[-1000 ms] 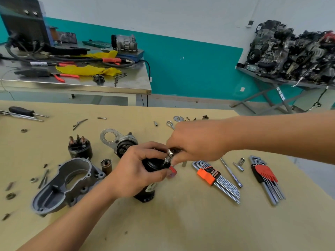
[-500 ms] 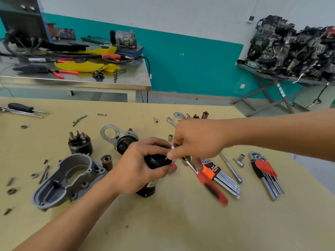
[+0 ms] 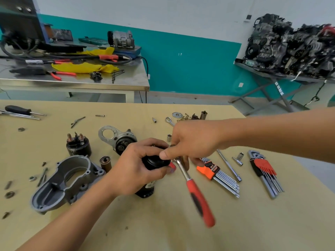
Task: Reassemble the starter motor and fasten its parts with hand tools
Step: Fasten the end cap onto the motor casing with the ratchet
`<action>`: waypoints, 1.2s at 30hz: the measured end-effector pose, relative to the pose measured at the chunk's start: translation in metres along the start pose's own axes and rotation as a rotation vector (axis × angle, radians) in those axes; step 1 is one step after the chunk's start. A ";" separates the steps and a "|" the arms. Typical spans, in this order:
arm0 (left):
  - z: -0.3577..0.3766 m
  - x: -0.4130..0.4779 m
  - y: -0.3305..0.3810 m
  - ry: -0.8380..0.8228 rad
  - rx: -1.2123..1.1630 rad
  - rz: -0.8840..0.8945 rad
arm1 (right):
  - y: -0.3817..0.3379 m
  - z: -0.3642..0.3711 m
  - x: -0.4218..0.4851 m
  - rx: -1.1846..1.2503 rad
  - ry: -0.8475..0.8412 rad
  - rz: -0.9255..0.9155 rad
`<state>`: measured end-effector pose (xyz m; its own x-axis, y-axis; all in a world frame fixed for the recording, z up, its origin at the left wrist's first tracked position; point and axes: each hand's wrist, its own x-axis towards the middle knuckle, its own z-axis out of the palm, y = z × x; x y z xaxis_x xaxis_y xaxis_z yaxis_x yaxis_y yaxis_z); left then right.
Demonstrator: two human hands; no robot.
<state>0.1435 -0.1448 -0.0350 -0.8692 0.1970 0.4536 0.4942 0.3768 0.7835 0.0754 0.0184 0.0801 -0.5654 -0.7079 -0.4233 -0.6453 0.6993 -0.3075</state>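
Note:
My left hand (image 3: 139, 169) grips the black cylindrical motor body (image 3: 155, 161), which stands on end on the yellow table (image 3: 163, 223). My right hand (image 3: 194, 142) pinches the head of a ratchet wrench (image 3: 196, 194) at the body's top edge; its red and black handle points down toward me, blurred. To the left lie the grey aluminium housing (image 3: 63, 182), the black solenoid (image 3: 78, 144), the gear drive end with its flange (image 3: 117, 138) and a small brown bushing (image 3: 105, 163).
An orange-holder hex key set (image 3: 217, 175), a red-holder hex key set (image 3: 264, 171), an extension bar (image 3: 229, 165) and loose sockets (image 3: 239, 157) lie right of the hands. Screws and washers are scattered at left and at the far edge. A screwdriver (image 3: 20, 110) is far left.
The ratchet handle has swung out from under my right hand and now points down toward me. My left hand keeps its hold on the motor body.

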 end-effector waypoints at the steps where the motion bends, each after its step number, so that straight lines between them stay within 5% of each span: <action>1: -0.001 0.000 0.000 0.000 -0.003 0.006 | -0.003 0.003 0.000 0.035 -0.012 0.036; 6: -0.003 0.001 -0.004 0.001 -0.030 -0.026 | -0.005 -0.006 0.001 -0.681 0.128 -0.295; 12: -0.004 0.000 -0.004 -0.008 -0.036 -0.052 | 0.002 -0.020 0.001 -1.148 0.119 -0.487; 14: -0.002 0.000 -0.003 -0.004 -0.031 -0.047 | 0.004 -0.018 -0.001 -1.084 0.127 -0.459; 19: 0.000 -0.001 -0.001 0.053 0.000 -0.017 | 0.006 -0.006 -0.004 -0.418 0.101 -0.219; 22: 0.000 0.000 -0.001 0.053 -0.002 -0.047 | 0.002 -0.004 -0.002 -0.647 0.128 -0.203; 27: -0.001 -0.002 0.000 0.053 0.010 -0.037 | -0.002 -0.015 -0.001 -1.230 0.160 -0.543; 29: 0.001 -0.003 0.003 0.066 0.011 -0.024 | -0.005 -0.016 -0.001 -1.164 0.154 -0.484; 32: 0.001 -0.003 0.001 0.079 0.025 -0.050 | -0.007 -0.014 0.001 -0.722 0.057 -0.214; 36: 0.001 -0.002 0.003 0.080 0.023 -0.051 | -0.003 -0.010 0.001 -0.487 0.070 -0.136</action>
<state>0.1469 -0.1428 -0.0342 -0.8886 0.1045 0.4466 0.4480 0.4056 0.7967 0.0721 0.0147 0.0891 -0.4820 -0.8060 -0.3436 -0.8706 0.4847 0.0844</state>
